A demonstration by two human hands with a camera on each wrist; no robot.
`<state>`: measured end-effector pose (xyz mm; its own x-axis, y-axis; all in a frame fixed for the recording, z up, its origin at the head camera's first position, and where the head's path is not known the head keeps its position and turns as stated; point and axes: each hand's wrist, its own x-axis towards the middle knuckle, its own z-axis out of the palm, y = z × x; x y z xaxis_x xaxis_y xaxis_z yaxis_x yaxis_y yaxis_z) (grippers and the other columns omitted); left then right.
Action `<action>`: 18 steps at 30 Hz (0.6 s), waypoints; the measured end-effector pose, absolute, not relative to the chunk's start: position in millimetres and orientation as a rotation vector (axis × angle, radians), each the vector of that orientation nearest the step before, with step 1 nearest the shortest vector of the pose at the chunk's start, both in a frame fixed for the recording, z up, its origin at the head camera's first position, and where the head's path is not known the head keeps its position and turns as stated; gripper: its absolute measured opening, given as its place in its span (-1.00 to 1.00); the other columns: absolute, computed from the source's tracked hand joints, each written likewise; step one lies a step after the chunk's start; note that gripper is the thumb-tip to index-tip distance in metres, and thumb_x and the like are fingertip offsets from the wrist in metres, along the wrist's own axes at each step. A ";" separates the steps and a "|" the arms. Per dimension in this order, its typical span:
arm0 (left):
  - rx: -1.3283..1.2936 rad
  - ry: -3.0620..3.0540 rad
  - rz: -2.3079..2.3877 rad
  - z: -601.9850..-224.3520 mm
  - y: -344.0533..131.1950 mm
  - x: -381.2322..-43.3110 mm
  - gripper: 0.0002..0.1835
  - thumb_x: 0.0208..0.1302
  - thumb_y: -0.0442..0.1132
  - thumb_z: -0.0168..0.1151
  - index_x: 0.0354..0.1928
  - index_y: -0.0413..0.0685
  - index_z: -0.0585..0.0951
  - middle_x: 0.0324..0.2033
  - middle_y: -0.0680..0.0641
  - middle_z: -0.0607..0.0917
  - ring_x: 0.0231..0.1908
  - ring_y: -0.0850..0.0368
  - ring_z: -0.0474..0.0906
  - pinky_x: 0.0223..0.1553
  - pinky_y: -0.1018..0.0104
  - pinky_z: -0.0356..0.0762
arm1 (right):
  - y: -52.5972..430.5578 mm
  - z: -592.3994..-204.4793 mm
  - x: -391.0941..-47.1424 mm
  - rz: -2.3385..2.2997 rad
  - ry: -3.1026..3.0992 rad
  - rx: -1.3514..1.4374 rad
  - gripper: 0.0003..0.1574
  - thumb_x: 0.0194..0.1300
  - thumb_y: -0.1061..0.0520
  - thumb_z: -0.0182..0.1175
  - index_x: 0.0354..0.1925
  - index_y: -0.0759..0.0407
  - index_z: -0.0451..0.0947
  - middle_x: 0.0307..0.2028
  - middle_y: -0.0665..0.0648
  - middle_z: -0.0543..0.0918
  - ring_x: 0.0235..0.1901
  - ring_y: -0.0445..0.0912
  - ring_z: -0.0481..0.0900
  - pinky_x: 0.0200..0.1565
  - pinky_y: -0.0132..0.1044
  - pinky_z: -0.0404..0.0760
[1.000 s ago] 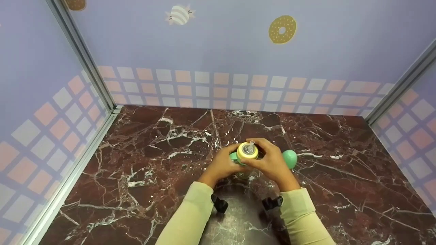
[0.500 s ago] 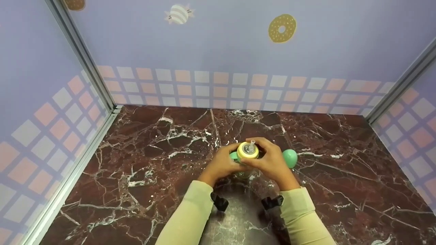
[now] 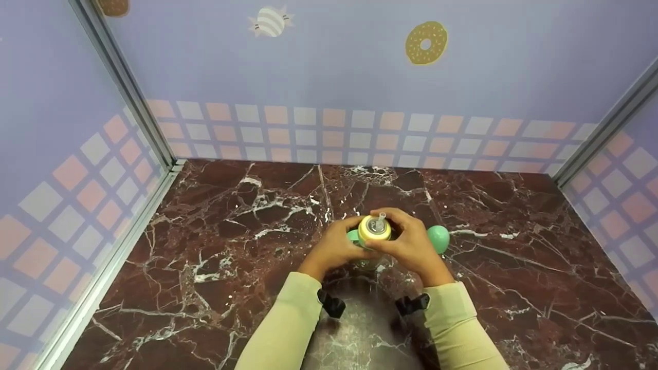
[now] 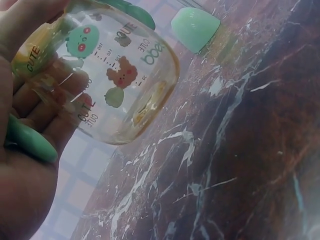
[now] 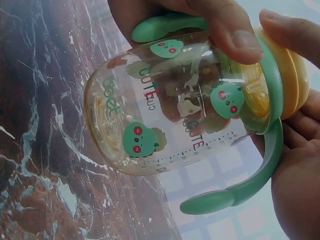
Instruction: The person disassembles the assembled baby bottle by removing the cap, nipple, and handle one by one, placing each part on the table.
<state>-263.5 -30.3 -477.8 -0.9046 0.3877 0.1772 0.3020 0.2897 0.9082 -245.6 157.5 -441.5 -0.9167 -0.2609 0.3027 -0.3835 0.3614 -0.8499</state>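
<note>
A clear baby bottle [image 5: 170, 145] with green cartoon prints and two curved green handles [image 5: 220, 200] is held upright between both hands. My left hand [image 3: 336, 245] grips its body just below the collar, around one handle. With thumb and fingers, my right hand [image 3: 408, 244] holds the yellow collar [image 3: 366, 239] at the top. A clear straw spout [image 3: 381, 221] sticks up from the lid. The bottle's base appears raised off the table in the wrist views. Beside the right hand, a green domed cap [image 3: 438, 239] stands on the table.
The table [image 3: 247, 298] has a dark red marble pattern with white veins. A patterned lilac wall [image 3: 329, 77] closes off the back, and side panels in metal frames [image 3: 126, 85] stand left and right.
Hardly anything differs. Both hands keep their hold on the bottle in the same place, and the straw spout shifts very slightly to the right. The green cap stays put.
</note>
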 end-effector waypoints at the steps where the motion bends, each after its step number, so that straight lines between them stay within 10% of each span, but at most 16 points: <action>1: 0.664 2.462 1.703 -478.1 -30.1 -263.6 -0.21 -0.26 0.05 0.63 0.16 0.22 0.58 -0.05 0.15 0.69 -0.12 0.20 0.59 -0.01 0.23 0.54 | 157.6 -440.3 -245.2 1.614 -2.498 0.600 -0.22 -0.14 0.18 0.57 0.10 0.25 0.56 0.03 0.13 0.65 -0.04 -0.06 0.62 0.02 -0.38 0.57; 18: 0.675 2.361 1.761 -478.2 -30.6 -263.4 -0.23 -0.29 -0.11 0.66 0.13 0.19 0.60 -0.07 0.12 0.70 -0.09 0.17 0.59 0.04 0.20 0.53 | 158.8 -419.0 -235.1 1.759 -2.457 0.786 -0.32 -0.10 0.29 0.52 0.05 0.33 0.55 0.03 0.22 0.64 -0.05 -0.16 0.62 0.03 -0.39 0.58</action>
